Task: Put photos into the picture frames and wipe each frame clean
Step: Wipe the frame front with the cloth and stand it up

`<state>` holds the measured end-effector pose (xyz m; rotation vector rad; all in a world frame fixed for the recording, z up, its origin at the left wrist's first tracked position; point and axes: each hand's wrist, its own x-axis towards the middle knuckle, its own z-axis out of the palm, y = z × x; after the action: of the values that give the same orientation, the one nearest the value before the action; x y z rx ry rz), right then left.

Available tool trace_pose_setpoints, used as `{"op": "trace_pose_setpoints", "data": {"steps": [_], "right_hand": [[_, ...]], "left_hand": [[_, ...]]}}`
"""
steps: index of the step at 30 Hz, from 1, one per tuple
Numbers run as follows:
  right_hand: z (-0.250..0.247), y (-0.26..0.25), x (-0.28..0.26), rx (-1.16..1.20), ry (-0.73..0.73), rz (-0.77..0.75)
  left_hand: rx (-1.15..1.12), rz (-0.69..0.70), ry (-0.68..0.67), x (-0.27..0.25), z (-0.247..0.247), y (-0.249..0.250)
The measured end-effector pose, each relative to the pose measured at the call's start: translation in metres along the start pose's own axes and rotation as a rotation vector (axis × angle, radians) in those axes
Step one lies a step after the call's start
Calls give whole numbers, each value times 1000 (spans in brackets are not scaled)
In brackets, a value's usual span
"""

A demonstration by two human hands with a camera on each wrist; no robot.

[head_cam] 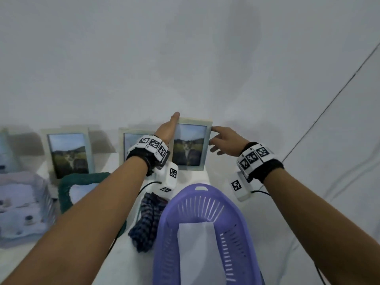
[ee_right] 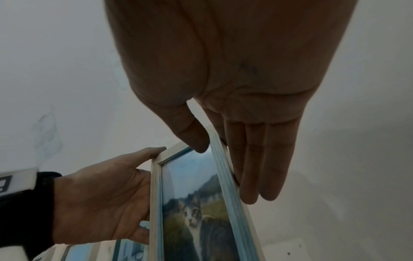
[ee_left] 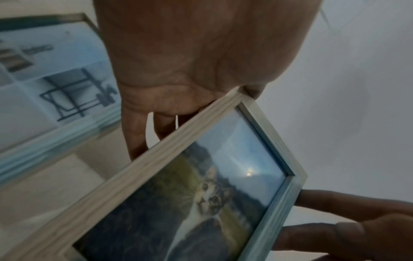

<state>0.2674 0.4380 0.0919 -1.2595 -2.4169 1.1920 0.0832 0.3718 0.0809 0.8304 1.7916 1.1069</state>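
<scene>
A pale wooden picture frame (head_cam: 190,145) with a cat photo behind its glass stands upright near the white wall. My left hand (head_cam: 167,129) holds its left edge, thumb reaching to the top corner and fingers behind it. My right hand (head_cam: 223,140) pinches the right edge, thumb (ee_right: 196,141) on the front and straight fingers (ee_right: 263,167) at the back. The wrist views show the same frame (ee_left: 201,203) (ee_right: 194,211) close up. A dark checked cloth (head_cam: 148,219) lies on the table under my left forearm.
Two more frames lean on the wall to the left: one with a cat photo (head_cam: 68,153), one with a printed insert (head_cam: 131,142). A purple basket (head_cam: 232,221) holding white sheets sits in front. A green-rimmed item (head_cam: 65,188) and pale clutter lie left.
</scene>
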Motion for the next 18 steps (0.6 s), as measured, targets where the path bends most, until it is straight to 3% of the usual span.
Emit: {"op": "trace_pose_setpoints", "data": {"steps": [7,18], "right_hand": [[7,25,23,18,-102,72],[20,43,27,-20,-142,85]], "left_hand": [[-41,-105,80,16,18,-24],[20,-122,10,26,20,-40]]}}
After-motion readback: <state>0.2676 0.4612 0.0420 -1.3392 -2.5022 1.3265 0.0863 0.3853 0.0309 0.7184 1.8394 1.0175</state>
